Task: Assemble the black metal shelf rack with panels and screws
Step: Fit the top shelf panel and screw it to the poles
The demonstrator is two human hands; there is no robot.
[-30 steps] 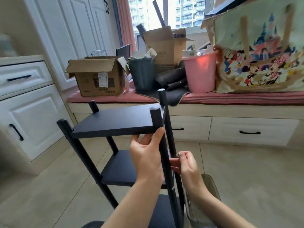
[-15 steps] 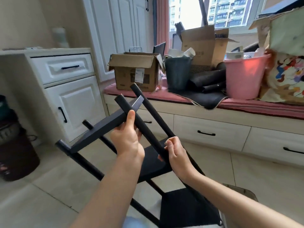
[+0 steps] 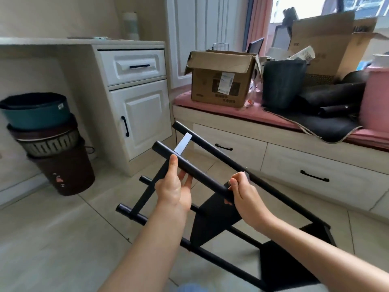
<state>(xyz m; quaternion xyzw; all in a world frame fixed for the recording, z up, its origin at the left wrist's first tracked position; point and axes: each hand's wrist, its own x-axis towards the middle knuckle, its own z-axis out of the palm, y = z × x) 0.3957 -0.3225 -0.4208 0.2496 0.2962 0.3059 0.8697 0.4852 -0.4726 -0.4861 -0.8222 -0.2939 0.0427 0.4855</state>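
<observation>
Open floor tiles [image 3: 52, 239] left of the tilted rack [image 3: 210, 207]; stacked bins [image 3: 52, 148] and drawer bench [image 3: 294, 165] beyond.

Rack [image 3: 212, 216] lower end cut by bottom edge. Pink bucket [image 3: 375, 102] cropped at right. Box label [image 3: 226, 83] text unreadable.

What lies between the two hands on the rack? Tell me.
In the head view, a bare stretch of black post spans from the left hand to the right hand; nothing else.

Black shelf rack [image 3: 212, 216], white cabinet [image 3: 139, 114], brown cardboard box [image 3: 219, 81], pink cushion [image 3: 221, 108], teal bin [image 3: 35, 112].
</observation>
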